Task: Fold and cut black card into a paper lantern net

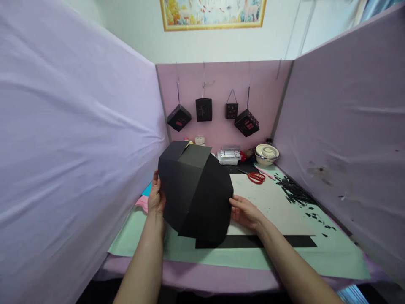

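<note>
A large folded sheet of black card [196, 190] stands bent over the table in front of me, its panels creased into a boxy shape. My left hand [156, 195] grips its left edge. My right hand [245, 212] holds its right edge, fingers against the card. Under it lie a pale grey board [275, 207] and a long black paper strip [284, 241] on a mint green mat [332, 253].
Red-handled scissors [256, 177] lie behind the board. Black paper scraps [295, 192] are scattered at the right. A round tin [266, 153] and a clear plastic box [228, 156] stand at the back. Several black paper lanterns [247, 122] hang on the pink back panel. Purple cloth walls close both sides.
</note>
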A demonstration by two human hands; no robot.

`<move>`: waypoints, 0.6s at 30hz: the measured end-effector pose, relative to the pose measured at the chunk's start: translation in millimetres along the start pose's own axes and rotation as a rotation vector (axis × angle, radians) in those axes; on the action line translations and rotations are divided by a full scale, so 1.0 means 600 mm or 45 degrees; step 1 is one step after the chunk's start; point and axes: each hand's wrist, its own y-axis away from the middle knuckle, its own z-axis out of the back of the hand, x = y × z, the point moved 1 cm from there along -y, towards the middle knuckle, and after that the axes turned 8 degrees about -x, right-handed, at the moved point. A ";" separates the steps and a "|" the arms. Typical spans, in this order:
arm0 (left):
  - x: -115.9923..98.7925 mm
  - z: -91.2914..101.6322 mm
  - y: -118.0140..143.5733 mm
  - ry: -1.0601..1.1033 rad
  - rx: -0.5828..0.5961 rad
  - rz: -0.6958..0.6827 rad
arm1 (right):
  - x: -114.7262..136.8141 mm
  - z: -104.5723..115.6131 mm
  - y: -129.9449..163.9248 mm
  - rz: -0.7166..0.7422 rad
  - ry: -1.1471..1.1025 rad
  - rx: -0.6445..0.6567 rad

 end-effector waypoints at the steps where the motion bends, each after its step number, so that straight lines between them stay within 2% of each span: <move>1: -0.001 -0.004 0.001 0.021 -0.015 -0.007 | 0.003 0.000 0.000 0.054 -0.032 -0.017; 4: -0.007 -0.021 0.006 0.107 -0.022 0.014 | 0.022 0.012 0.000 0.264 -0.085 -0.151; 7: -0.010 -0.037 0.015 0.137 0.060 0.142 | 0.049 0.026 0.003 0.416 -0.065 -0.265; 11: -0.008 -0.049 0.022 0.135 0.108 0.282 | 0.086 0.038 0.011 0.592 0.007 -0.334; 18: -0.005 -0.055 0.021 0.107 0.083 0.230 | 0.114 0.061 0.021 0.900 0.140 -0.518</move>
